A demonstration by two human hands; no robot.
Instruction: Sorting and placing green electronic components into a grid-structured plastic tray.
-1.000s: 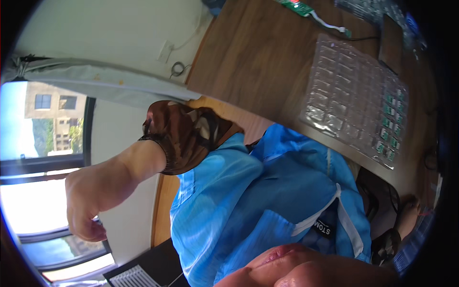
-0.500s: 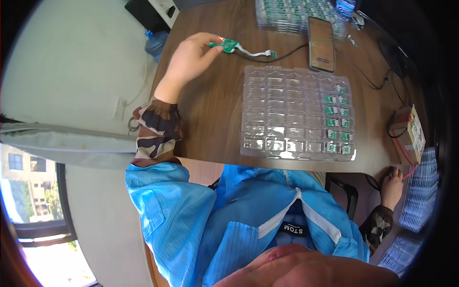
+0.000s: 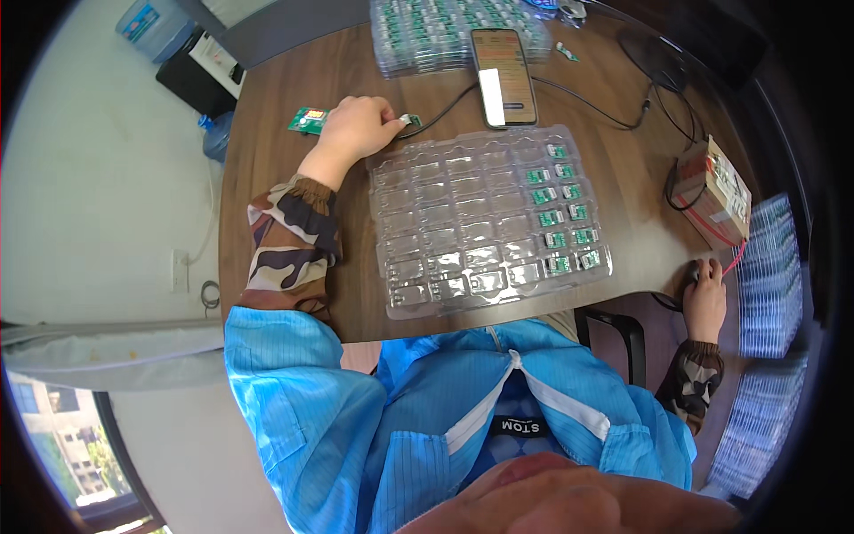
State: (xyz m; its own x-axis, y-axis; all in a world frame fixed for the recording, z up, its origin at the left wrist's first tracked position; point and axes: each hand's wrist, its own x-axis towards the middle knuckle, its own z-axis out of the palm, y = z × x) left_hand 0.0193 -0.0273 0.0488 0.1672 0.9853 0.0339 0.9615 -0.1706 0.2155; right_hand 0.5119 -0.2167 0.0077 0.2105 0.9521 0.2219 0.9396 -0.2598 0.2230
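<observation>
My left hand [image 3: 358,129] is over the far left of the desk, its thumb and forefinger closed at a small green circuit board with a white plug [image 3: 409,123]. Beyond its wrist lies a larger green circuit board [image 3: 305,120] with a lit orange-red display, partly covered by the hand. Close in front is a clear plastic blister tray [image 3: 449,258]; small green circuit boards [image 3: 551,216] fill pockets in its right columns. At the right desk edge, my right hand [image 3: 705,301] rests with curled fingers on a black, rounded thing like a computer mouse [image 3: 691,272], mostly hidden.
A phone [image 3: 507,80] with a lit screen stands behind the tray. Stacked filled trays [image 3: 418,40] sit at the back. Black cables [image 3: 596,102] cross the desk. A taped cardboard box [image 3: 712,191] stands at right, with more tray stacks [image 3: 767,276] beyond.
My left hand has let go of the larger board, which now lies on the desk, and has shifted to the small board with the plug. The whole view has turned; my right hand stays put.
</observation>
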